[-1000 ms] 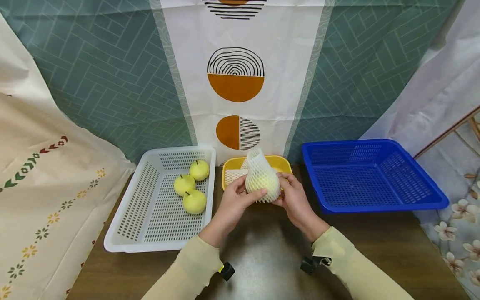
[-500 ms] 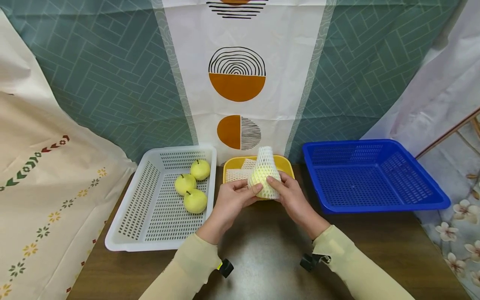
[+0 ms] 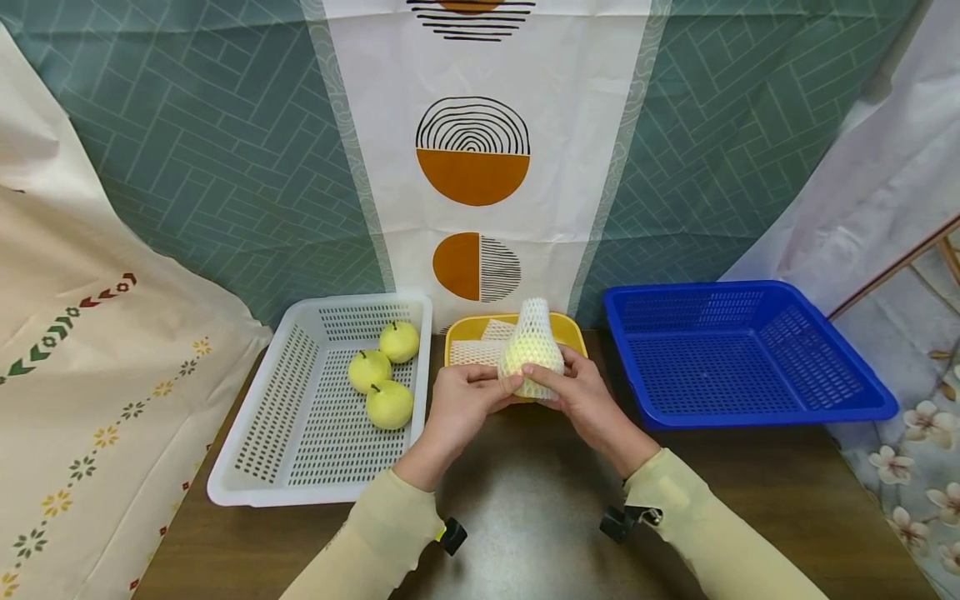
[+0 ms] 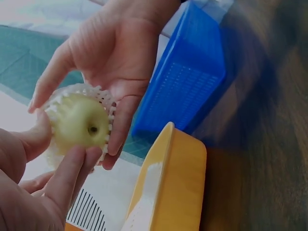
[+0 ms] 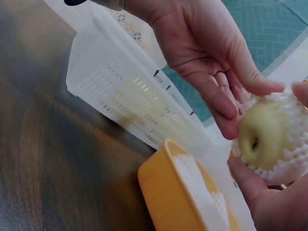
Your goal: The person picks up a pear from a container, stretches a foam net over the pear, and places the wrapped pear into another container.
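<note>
A yellow-green pear (image 4: 79, 120) sits inside a white foam net sleeve (image 3: 534, 321). The sleeve's narrow end points up and its lower opening leaves the pear's underside bare. My left hand (image 3: 465, 404) holds the wrapped pear from the left, thumb in front. From the other side my right hand (image 3: 588, 398) grips it, its thumb on the front near the left thumb. In the right wrist view the net's edge (image 5: 293, 156) rings the pear's bare bottom. Behind and below stands a yellow basket (image 3: 456, 327) with more flat foam sleeves (image 3: 474, 353).
A white perforated basket (image 3: 300, 450) on the left holds three bare pears (image 3: 390, 405). On the right stands a blue perforated basket (image 3: 750, 367). All stand on a dark wooden table (image 3: 525, 517) before a patterned curtain (image 3: 225, 167).
The sleeved pear has turned from leaning left to upright. My right thumb has come round to the front of the sleeve and moved slightly lower. The baskets stay put.
</note>
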Available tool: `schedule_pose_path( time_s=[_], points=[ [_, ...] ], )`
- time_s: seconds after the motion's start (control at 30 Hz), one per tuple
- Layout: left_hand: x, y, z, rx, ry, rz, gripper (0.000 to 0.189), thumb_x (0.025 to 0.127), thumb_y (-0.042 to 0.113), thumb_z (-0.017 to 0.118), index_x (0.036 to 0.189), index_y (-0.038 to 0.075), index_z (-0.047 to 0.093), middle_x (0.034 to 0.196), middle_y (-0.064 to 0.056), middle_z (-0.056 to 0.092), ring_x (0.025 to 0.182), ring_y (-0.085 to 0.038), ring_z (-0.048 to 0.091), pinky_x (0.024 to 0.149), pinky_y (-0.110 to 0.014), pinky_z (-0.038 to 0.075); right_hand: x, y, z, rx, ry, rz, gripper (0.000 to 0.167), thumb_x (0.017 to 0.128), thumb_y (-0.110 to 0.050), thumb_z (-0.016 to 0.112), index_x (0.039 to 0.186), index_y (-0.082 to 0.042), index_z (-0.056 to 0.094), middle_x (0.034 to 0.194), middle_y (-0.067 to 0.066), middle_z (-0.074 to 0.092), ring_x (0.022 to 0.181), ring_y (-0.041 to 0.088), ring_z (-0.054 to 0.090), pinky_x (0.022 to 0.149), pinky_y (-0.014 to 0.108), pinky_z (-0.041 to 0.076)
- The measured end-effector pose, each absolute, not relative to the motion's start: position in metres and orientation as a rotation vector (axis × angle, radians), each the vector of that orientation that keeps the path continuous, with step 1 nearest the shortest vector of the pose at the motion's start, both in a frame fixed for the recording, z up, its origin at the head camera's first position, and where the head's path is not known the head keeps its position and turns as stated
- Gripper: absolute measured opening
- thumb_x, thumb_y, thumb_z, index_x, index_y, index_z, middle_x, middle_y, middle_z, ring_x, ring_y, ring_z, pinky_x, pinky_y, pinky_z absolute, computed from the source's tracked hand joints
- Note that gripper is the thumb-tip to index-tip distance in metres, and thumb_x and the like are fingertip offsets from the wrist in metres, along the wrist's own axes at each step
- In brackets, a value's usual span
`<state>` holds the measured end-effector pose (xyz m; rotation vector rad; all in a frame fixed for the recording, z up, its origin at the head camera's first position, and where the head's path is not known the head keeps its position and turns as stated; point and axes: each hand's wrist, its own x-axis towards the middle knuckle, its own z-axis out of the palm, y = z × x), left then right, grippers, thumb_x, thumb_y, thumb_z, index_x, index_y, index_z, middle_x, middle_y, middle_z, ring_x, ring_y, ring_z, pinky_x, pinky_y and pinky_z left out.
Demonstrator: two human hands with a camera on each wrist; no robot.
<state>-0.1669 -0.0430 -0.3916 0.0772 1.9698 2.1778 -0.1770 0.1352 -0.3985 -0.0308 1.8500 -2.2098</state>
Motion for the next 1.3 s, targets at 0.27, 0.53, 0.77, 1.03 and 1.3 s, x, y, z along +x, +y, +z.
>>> schedule_pose_path(
  time_s=[0.27,0.53,0.77,1.03,1.3],
  points=[
    [-0.169,-0.040,-0.397,0.044,2.265,2.123,0.024,0.071,0.020,0.081,0.083,0.002,0.070,0.075,-0.013,0.071,0.069,-0.022,0.071,0.062,-0.033,0.057,-0.178,0.131,-0.400,-0.038,1.760,-2.227,0.058,0.088,-0.042,0.061,0.133,-0.012,0.039,0.127,0.010,0.051,0.107,0.018,0.058,0.093,0.037,0.050],
    [-0.169,-0.041,-0.399,0.136,2.421,2.050,0.016,0.076,0.025,0.078,0.079,0.010,0.071,0.073,-0.007,0.068,0.066,-0.015,0.064,0.060,-0.028,0.056,-0.179,0.129,-0.399,0.014,1.710,-2.244,0.059,0.087,-0.042,0.061,0.134,-0.013,0.039,0.124,0.009,0.052,0.101,0.017,0.058,0.088,0.033,0.051],
    [-0.166,-0.040,-0.400,0.349,2.586,1.925,0.012,0.078,0.026,0.076,0.079,0.016,0.070,0.082,0.002,0.068,0.079,-0.010,0.065,0.068,-0.022,0.055,-0.180,0.129,-0.398,0.137,1.594,-2.292,0.064,0.086,-0.044,0.064,0.135,-0.013,0.036,0.123,0.009,0.051,0.099,0.017,0.061,0.089,0.034,0.052],
    [-0.163,-0.037,-0.402,0.449,2.722,1.923,0.009,0.084,0.025,0.069,0.080,0.017,0.064,0.083,0.003,0.067,0.078,-0.006,0.067,0.063,-0.020,0.055,-0.179,0.128,-0.399,0.101,1.596,-2.283,0.062,0.082,-0.035,0.071,0.132,-0.015,0.040,0.125,0.009,0.051,0.103,0.018,0.061,0.092,0.038,0.050],
    [-0.166,-0.039,-0.402,0.584,2.645,1.944,0.056,0.074,0.029,0.079,0.123,0.020,0.053,0.123,0.003,0.054,0.107,-0.016,0.063,0.081,-0.029,0.055,-0.177,0.124,-0.397,-0.051,1.857,-2.190,0.063,0.082,-0.037,0.071,0.132,-0.015,0.040,0.124,0.009,0.052,0.103,0.020,0.059,0.083,0.034,0.054]
  ],
)
